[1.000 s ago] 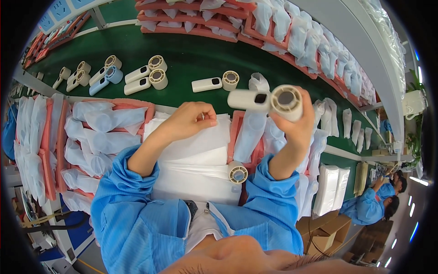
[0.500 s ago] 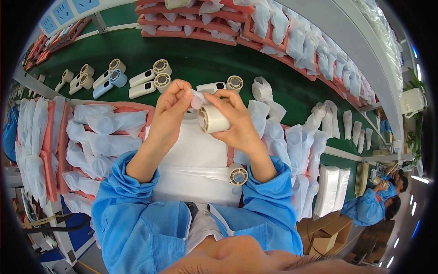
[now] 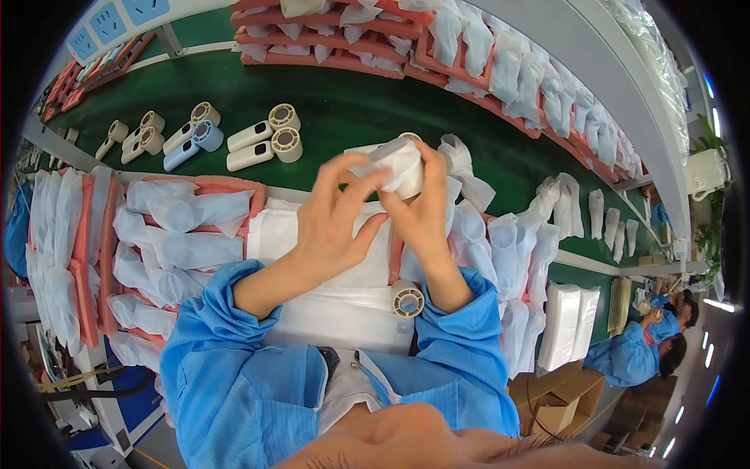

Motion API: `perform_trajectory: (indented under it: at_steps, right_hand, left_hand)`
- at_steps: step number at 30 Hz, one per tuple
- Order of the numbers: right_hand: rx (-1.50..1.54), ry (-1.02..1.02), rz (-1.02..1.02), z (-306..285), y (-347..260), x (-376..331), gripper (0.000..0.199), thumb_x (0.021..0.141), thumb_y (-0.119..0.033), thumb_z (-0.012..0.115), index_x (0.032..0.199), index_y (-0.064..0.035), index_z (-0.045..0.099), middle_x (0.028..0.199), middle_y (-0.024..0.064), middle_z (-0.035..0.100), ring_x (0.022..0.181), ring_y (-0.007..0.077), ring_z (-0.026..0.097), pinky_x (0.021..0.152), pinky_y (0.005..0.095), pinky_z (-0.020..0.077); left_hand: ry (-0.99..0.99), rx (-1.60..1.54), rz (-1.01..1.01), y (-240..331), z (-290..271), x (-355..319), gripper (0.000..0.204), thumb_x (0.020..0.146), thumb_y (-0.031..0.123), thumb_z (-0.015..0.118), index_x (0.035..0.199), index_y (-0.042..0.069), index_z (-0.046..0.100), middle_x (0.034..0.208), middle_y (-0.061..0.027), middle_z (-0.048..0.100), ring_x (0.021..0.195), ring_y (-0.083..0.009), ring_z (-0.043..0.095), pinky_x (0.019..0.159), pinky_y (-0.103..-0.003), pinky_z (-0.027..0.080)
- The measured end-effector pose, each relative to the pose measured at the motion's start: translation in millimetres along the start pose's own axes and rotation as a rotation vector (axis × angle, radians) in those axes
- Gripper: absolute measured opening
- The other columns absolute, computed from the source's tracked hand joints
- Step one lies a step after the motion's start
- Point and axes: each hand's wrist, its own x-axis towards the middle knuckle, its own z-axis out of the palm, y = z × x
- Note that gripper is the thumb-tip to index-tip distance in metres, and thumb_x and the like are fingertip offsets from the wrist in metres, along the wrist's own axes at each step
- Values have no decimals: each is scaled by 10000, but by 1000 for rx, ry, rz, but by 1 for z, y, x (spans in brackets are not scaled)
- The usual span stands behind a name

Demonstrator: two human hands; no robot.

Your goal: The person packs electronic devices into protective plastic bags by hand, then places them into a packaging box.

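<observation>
A cream round-headed handheld device wrapped in a thin white bag [image 3: 402, 168] is held up over the bench. My right hand [image 3: 426, 207] grips its side with thumb and fingers. My left hand [image 3: 332, 207] is beside it, fingertips against the bag and thumb apart from the fingers; they are slightly blurred. The device's handle cannot be made out. Under my hands lies a stack of white bags [image 3: 328, 320]. Another round cream head [image 3: 407, 298] rests by its right edge. Behind my hands, a cream device [image 3: 363, 148] lies partly hidden.
Bare devices, several cream [image 3: 254, 156] and one light blue [image 3: 183, 152], lie on the green bench [image 3: 336, 98]. Pink foam trays [image 3: 332, 59] of bagged devices stand at the back and left. Bagged devices [image 3: 473, 242] lie to the right. Co-workers [image 3: 637, 352] are far right.
The white bag now covers the device's round head, which was bare before. Both hands have shifted right. The left hand's finger-and-thumb pinch on the film has opened.
</observation>
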Motion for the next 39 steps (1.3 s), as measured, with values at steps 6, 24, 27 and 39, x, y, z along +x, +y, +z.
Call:
perform_trajectory:
  at_steps: [6,24,27,39]
  right_hand:
    - [597,-205,130,-7,-18,-4,658,709,-13,682,1327,-26,458,1203,144,508,1161,228,513,907,319,460]
    - [-332,-134,-12,-4,-12,-3,432,717,-73,744,1101,-24,552,930,166,617,820,365,617,664,439,487]
    - [-311,-96,105,-7,-9,-3,419,738,-77,724,1114,-16,549,944,169,631,827,361,628,659,435,492]
    - [76,-436,191,-32,-13,0,360,826,-141,676,1138,5,572,838,186,650,729,315,649,656,351,487]
  left_hand:
    - [-81,-130,-180,-25,-29,18,540,669,51,807,1172,92,614,1258,-133,508,1120,-261,535,855,-366,479]
    - [128,-120,9,-27,-27,7,290,712,166,834,924,72,659,1259,-91,499,1228,-259,439,986,-367,372]
    - [110,51,-34,-20,-29,11,196,752,127,792,857,54,643,1197,-77,518,1139,-222,475,958,-341,381]
    - [134,-120,-201,-18,-16,4,129,863,73,675,901,35,558,901,-8,543,738,-69,474,616,-203,351]
